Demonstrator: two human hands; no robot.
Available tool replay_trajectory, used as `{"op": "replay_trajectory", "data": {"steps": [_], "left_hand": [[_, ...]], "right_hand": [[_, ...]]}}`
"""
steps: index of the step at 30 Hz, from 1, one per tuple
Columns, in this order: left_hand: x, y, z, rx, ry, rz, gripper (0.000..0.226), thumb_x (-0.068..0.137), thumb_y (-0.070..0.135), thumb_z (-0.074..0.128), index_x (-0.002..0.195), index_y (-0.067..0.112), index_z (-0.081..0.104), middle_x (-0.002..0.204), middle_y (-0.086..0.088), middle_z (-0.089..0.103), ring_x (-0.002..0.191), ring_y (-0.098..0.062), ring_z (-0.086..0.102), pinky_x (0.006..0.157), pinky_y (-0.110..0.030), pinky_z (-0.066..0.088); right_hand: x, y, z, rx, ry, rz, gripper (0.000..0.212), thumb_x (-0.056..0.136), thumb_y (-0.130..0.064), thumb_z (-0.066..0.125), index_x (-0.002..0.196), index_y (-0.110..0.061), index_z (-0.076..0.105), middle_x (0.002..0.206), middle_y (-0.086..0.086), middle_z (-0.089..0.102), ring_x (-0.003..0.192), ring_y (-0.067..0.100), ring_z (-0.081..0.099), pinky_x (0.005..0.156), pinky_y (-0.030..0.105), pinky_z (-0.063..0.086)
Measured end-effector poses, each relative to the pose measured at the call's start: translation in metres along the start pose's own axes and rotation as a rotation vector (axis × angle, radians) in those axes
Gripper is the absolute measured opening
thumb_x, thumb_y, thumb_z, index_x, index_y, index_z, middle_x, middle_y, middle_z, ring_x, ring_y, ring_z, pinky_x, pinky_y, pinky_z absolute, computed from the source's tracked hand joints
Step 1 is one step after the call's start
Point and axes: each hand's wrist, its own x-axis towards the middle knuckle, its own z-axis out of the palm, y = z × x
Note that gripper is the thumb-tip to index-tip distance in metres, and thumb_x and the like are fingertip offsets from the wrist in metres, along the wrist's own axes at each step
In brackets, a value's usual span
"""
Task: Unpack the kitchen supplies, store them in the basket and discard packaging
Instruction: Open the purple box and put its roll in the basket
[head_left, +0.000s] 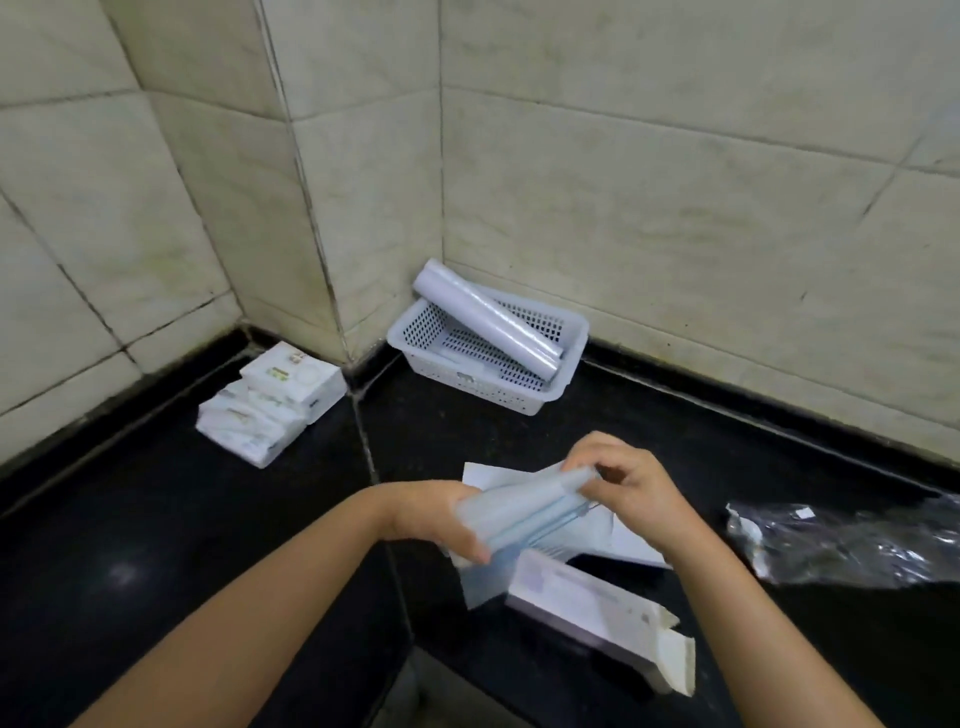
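Bluish, blurred bundle (524, 512), perhaps bags, between both hands.

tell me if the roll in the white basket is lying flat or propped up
Propped up. The roll rests at a slant, its far end sticking up over the basket rim by the wall, its near end down inside.

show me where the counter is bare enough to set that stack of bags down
Bare black counter lies left of the left hand, below the white packets. Another free strip runs between the basket and both hands. It is crowded under the right hand: an open box and paper there, with crumpled plastic wrap further right.
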Motion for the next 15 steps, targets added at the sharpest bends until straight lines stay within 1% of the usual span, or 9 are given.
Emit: {"op": "replay_trajectory", "data": {"steps": [2, 4, 5, 7, 9, 10, 12, 14, 15], "left_hand": [[-0.007, -0.013, -0.011, 0.055, 0.103, 0.034, 0.039, 0.075, 0.009, 0.073, 0.111, 0.009, 0.058, 0.097, 0.002, 0.059, 0.086, -0.012, 0.056, 0.067, -0.017, 0.047], [-0.012, -0.023, -0.026, 0.130, 0.193, 0.053, 0.030, 0.073, 0.011, 0.075, 0.097, 0.017, 0.056, 0.087, 0.008, 0.056, 0.077, -0.007, 0.056, 0.064, -0.015, 0.046], [-0.013, -0.028, -0.034, 0.097, 0.180, 0.068, 0.031, 0.071, 0.013, 0.076, 0.092, 0.021, 0.055, 0.085, 0.009, 0.055, 0.072, -0.003, 0.056, 0.063, -0.014, 0.048], [-0.014, -0.035, -0.047, -0.195, 0.059, 0.103, 0.041, 0.064, 0.023, 0.083, 0.093, 0.023, 0.054, 0.088, 0.003, 0.058, 0.067, -0.001, 0.064, 0.062, -0.019, 0.058], [-0.011, -0.040, -0.057, -0.603, -0.074, 0.102, 0.067, 0.046, 0.048, 0.087, 0.097, 0.019, 0.056, 0.088, -0.005, 0.065, 0.066, -0.009, 0.071, 0.059, -0.028, 0.062], [-0.008, -0.043, -0.061, -0.711, -0.097, 0.095, 0.080, 0.034, 0.056, 0.087, 0.098, 0.017, 0.057, 0.084, -0.006, 0.069, 0.063, -0.013, 0.072, 0.056, -0.028, 0.061], [0.003, -0.045, -0.070, -0.756, -0.098, 0.097, 0.090, 0.024, 0.057, 0.089, 0.099, 0.018, 0.058, 0.072, -0.001, 0.074, 0.057, -0.011, 0.070, 0.051, -0.024, 0.059], [0.017, -0.042, -0.080, -0.775, -0.037, 0.129, 0.083, 0.027, 0.049, 0.092, 0.097, 0.018, 0.060, 0.066, 0.003, 0.072, 0.055, -0.006, 0.067, 0.046, -0.019, 0.055], [0.025, -0.040, -0.087, -0.796, 0.018, 0.132, 0.074, 0.034, 0.043, 0.092, 0.098, 0.018, 0.063, 0.068, 0.003, 0.071, 0.055, -0.005, 0.066, 0.046, -0.018, 0.054]], "right_hand": [[0.021, -0.002, 0.007, -0.020, -0.044, 0.018, 0.053, 0.073, 0.025, 0.049, 0.068, -0.027, 0.061, 0.079, -0.005, 0.054, 0.069, -0.005, 0.055, 0.061, 0.005, 0.040], [0.041, -0.003, 0.015, -0.045, -0.066, 0.026, 0.055, 0.071, 0.026, 0.048, 0.067, -0.028, 0.059, 0.079, -0.006, 0.054, 0.065, -0.009, 0.055, 0.058, 0.004, 0.041], [0.049, -0.002, 0.018, -0.048, -0.044, 0.029, 0.056, 0.070, 0.027, 0.047, 0.066, -0.028, 0.058, 0.079, -0.006, 0.054, 0.062, -0.011, 0.054, 0.056, 0.004, 0.041], [0.065, -0.001, 0.021, -0.042, 0.034, 0.017, 0.057, 0.068, 0.029, 0.045, 0.065, -0.027, 0.057, 0.078, -0.007, 0.055, 0.062, -0.013, 0.054, 0.057, 0.002, 0.041], [0.081, 0.001, 0.020, -0.018, 0.090, -0.018, 0.057, 0.066, 0.030, 0.046, 0.069, -0.025, 0.059, 0.080, -0.009, 0.056, 0.069, -0.016, 0.056, 0.065, -0.001, 0.042], [0.087, 0.003, 0.019, -0.006, 0.098, -0.032, 0.058, 0.066, 0.031, 0.047, 0.070, -0.025, 0.060, 0.081, -0.009, 0.057, 0.071, -0.017, 0.056, 0.067, -0.001, 0.042], [0.101, 0.007, 0.015, -0.034, 0.074, -0.071, 0.051, 0.066, 0.029, 0.050, 0.071, -0.020, 0.064, 0.083, -0.009, 0.058, 0.074, -0.017, 0.056, 0.070, -0.002, 0.041], [0.117, 0.012, 0.006, -0.092, 0.042, -0.131, 0.037, 0.067, 0.028, 0.053, 0.074, -0.006, 0.067, 0.084, -0.005, 0.057, 0.078, -0.016, 0.057, 0.074, 0.000, 0.041], [0.126, 0.014, 0.000, -0.120, 0.024, -0.151, 0.034, 0.067, 0.028, 0.053, 0.076, -0.002, 0.068, 0.085, -0.002, 0.057, 0.080, -0.014, 0.057, 0.075, 0.002, 0.041]]}}
